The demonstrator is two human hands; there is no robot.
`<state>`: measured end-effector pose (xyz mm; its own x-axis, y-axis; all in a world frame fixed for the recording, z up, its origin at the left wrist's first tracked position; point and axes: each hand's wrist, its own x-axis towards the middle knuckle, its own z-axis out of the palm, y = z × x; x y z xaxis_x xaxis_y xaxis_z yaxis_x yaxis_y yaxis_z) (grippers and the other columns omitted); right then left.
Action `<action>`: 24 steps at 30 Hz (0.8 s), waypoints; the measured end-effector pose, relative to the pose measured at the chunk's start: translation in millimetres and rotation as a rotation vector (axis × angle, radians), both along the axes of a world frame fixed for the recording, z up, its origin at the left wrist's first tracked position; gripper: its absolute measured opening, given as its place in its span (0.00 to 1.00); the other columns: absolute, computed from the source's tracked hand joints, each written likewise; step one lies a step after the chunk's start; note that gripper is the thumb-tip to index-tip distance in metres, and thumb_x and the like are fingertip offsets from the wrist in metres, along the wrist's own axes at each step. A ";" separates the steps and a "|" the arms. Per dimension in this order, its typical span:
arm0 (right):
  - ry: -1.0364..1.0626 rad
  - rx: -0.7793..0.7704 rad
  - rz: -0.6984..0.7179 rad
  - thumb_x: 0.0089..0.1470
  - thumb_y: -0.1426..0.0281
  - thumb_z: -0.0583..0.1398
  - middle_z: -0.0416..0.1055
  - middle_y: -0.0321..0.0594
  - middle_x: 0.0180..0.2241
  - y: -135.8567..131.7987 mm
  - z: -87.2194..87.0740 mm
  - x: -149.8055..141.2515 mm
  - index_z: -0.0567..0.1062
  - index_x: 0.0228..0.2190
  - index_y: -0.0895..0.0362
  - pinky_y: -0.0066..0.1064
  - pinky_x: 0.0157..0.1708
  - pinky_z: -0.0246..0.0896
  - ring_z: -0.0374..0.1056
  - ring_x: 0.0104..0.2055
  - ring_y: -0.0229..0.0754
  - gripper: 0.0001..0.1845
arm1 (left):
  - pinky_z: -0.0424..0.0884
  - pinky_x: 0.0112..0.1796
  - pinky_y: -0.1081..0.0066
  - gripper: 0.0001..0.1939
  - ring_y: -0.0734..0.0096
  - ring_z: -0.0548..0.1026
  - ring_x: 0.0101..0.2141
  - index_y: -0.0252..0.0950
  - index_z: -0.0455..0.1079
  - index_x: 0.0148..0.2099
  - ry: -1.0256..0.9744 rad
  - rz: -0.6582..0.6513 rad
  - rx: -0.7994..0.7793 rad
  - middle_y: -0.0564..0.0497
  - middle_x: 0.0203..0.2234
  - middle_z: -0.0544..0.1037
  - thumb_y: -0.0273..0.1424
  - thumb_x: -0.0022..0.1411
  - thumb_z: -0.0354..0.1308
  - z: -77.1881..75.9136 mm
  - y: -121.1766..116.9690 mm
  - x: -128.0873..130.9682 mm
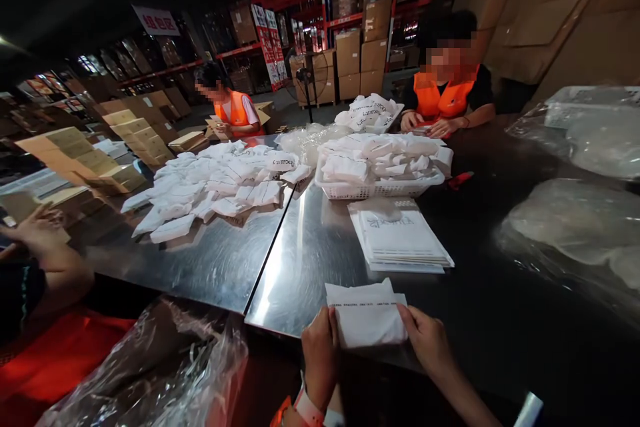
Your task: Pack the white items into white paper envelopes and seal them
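Between my two hands is a white plastic mailer bag (371, 320), folded, with a line of small black print across it. My left hand (320, 345) grips its left edge, fingers curled round it. At the opposite edge my right hand (425, 337) pinches the bag with the thumb on top. Just beyond lies a stack of flat white mailer bags (400, 235) with printed lettering. Behind that stack stands a white perforated basket (380, 191) heaped with folded white packets (385, 153).
A large pile of white packets (215, 180) covers the left steel table (200, 267). Clear plastic sacks lie right (575, 233) and lower left (165, 367). Two people in orange vests (443, 100) work across the table; another person's hand (43, 233) is at far left. Cartons (143, 133) stand behind.
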<state>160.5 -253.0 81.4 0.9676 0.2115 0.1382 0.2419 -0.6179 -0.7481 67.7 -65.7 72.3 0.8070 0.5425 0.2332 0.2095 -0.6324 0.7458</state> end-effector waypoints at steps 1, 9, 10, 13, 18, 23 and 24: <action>0.030 -0.039 0.021 0.53 0.38 0.39 0.63 0.39 0.15 -0.1 0.0 2.9 0.62 0.15 0.53 0.31 0.23 0.54 0.58 0.20 0.40 0.37 | 0.55 0.24 0.68 0.24 0.63 0.71 0.21 0.41 0.66 0.26 0.013 0.000 0.083 0.48 0.19 0.73 0.41 0.71 0.40 -0.7 0.7 -0.1; 0.106 -0.251 0.123 0.56 0.56 0.45 0.69 0.41 0.17 2.7 1.6 23.5 0.62 0.14 0.54 0.29 0.22 0.52 0.65 0.22 0.41 0.25 | 0.70 0.29 0.66 0.15 0.62 0.76 0.26 0.35 0.74 0.41 0.129 -0.012 0.717 0.48 0.27 0.78 0.18 0.62 0.48 41.7 -0.2 -3.4; 0.101 -0.287 0.116 0.57 0.59 0.46 0.70 0.42 0.17 3.8 2.8 23.2 0.64 0.14 0.54 0.30 0.21 0.53 0.66 0.21 0.42 0.24 | 0.73 0.37 0.62 0.17 0.61 0.78 0.33 0.34 0.73 0.47 0.065 -0.061 0.776 0.46 0.33 0.79 0.18 0.62 0.47 47.8 -6.1 0.9; 0.064 -0.424 0.036 0.59 0.64 0.50 0.73 0.46 0.19 9.1 9.1 16.1 0.73 0.22 0.57 0.32 0.21 0.56 0.70 0.22 0.48 0.20 | 0.64 0.56 0.51 0.17 0.57 0.72 0.52 0.32 0.69 0.55 -0.109 -0.318 0.901 0.44 0.50 0.77 0.25 0.66 0.48 51.7 -27.5 22.2; -0.569 -0.514 0.057 0.62 0.74 0.46 0.72 0.55 0.51 27.7 9.1 0.8 0.73 0.50 0.62 0.44 0.43 0.69 0.70 0.52 0.54 0.21 | 0.65 0.57 0.49 0.24 0.55 0.66 0.59 0.33 0.60 0.65 -0.069 -0.469 0.908 0.44 0.59 0.70 0.33 0.69 0.47 29.0 -40.3 49.4; -0.776 -0.452 0.318 0.59 0.79 0.43 0.66 0.47 0.59 33.6 -30.0 11.6 0.62 0.61 0.62 0.40 0.57 0.64 0.61 0.61 0.44 0.30 | 0.59 0.62 0.53 0.26 0.62 0.63 0.61 0.41 0.56 0.67 -0.073 -0.583 0.764 0.50 0.60 0.69 0.29 0.68 0.48 14.2 -18.5 41.8; -0.710 -0.435 0.299 0.61 0.78 0.43 0.64 0.49 0.60 30.5 -39.2 15.3 0.58 0.63 0.62 0.39 0.56 0.65 0.61 0.61 0.45 0.30 | 0.57 0.62 0.53 0.25 0.63 0.61 0.62 0.42 0.57 0.66 -0.061 -0.587 0.706 0.52 0.61 0.67 0.28 0.68 0.48 11.0 -13.2 38.0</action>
